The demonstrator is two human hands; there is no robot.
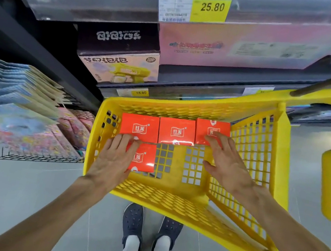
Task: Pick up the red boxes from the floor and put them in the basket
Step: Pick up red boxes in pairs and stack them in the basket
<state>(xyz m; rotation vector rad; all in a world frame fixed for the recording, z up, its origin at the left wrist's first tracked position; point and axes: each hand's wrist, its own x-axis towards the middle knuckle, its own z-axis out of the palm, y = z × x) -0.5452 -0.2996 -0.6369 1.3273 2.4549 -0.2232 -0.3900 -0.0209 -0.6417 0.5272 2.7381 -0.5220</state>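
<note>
Perforated yellow plastic basket (pixel 253 138), four glossy red boxes (pixel 176 131)

Four red boxes (pixel 176 132) crowd the basket (pixel 252 140) floor's far-left; near-right stays free.

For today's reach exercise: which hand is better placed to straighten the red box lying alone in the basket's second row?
Probably the left hand: it already rests on that lone red box, while the right hand touches the far-right box.
</note>
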